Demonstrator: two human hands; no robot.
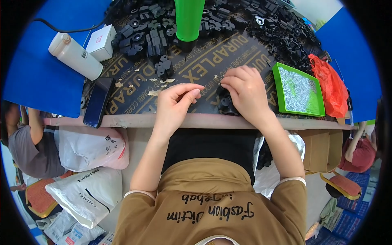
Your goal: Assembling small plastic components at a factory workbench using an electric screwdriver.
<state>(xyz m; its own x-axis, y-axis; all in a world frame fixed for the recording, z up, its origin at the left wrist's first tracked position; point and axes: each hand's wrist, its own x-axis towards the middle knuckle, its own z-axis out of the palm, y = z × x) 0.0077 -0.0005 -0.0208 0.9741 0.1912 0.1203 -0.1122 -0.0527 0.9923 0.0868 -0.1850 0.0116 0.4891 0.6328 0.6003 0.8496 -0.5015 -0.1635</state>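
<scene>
My left hand [174,105] is over the near part of the table, its thumb and forefinger pinched together. Whatever lies between those fingertips is too small to make out. To its right, my right hand [247,93] has its fingers curled down onto a small black plastic part [228,105] near the table's front edge. The hand covers some of that part. Beyond both hands stands a green cylinder [189,20] with a black lower end. A shallow green tray [300,90] full of small silvery pieces lies right of my right hand.
Black plastic parts [157,41] are heaped across the back. At left are a white bottle [75,57], a white box [101,44] and a phone [99,102] by the edge. A red plastic bag [330,87] adjoins the tray. Blue panels flank the table; other people sit beyond them.
</scene>
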